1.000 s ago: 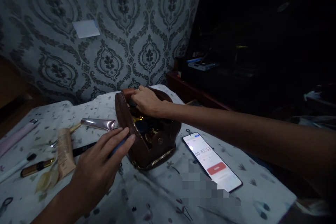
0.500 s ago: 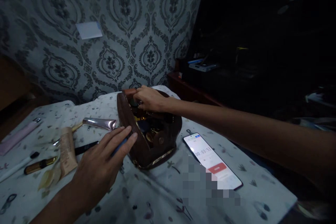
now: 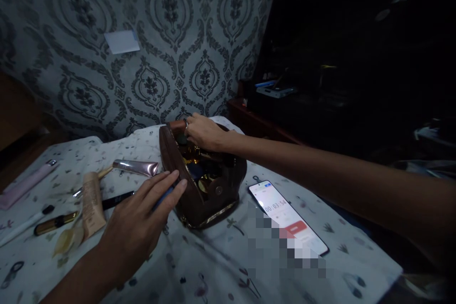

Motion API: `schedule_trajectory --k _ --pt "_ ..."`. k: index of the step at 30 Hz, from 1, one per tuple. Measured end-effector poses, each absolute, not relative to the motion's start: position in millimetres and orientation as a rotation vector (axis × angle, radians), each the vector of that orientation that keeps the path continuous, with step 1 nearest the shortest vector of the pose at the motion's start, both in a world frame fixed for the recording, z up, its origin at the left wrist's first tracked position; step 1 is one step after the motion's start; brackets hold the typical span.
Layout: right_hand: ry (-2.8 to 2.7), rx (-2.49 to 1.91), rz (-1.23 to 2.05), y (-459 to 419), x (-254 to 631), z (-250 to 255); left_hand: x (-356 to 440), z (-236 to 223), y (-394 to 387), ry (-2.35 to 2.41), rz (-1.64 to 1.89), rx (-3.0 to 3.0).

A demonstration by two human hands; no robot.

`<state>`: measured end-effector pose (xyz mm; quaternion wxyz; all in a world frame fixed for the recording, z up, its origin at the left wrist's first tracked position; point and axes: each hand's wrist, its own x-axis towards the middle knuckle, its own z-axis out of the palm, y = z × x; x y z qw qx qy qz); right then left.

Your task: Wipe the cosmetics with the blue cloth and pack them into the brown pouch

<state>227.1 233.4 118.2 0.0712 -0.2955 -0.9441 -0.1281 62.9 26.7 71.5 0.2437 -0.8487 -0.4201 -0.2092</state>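
A dark brown zip pouch stands unzipped on the cloth, with several small items inside, some gold and one dark blue. My right hand reaches over its far end beside a lighter brown strap. The right fingers bend down into the pouch, and their tips are hidden. My left hand lies with fingers stretched out at the pouch's near left side. Under those fingers a blue thing partly shows; I cannot make out its kind.
Left of the pouch lie a shiny pink tube, a beige tube, a gold-and-black tube, a white-handled brush and a long pink case. A phone showing a timer lies to the right. Behind is the patterned wall.
My right hand has shifted slightly up at the pouch's far end, and its ring now shows. More of the gold items are visible. My left hand stays in place.
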Motion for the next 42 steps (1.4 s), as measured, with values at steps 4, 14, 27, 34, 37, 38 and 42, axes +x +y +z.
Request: schedule_trajectory --k 4,14,27,34,37,38,42 --pt "-2.844 -0.882 -0.394 234.0 227.6 117.1 61.2 68.0 26.4 -1.196 -0.574 -2.339" --pt "-2.869 -0.874 -0.301 223.5 233.0 123.6 65.9 71.1 23.7 -1.205 -0.515 -2.303" --pt "-2.807 -1.002 -0.4 227.7 226.9 121.9 65.3 73.3 22.1 -1.197 -0.479 -2.292" --pt "-2.811 -0.925 -0.442 227.1 222.9 118.8 67.4 73.0 22.4 -1.186 -0.479 -2.256" --pt "-2.816 -0.907 -0.449 227.4 220.6 119.8 66.8 72.3 22.2 -1.209 -0.462 -2.241" --pt "-2.812 -0.909 -0.452 227.8 219.7 120.0 66.5 72.4 22.2 -1.205 -0.464 -2.244" --pt "-2.811 -0.946 -0.461 228.5 216.1 120.7 65.5 73.9 21.5 -1.187 -0.452 -2.252"
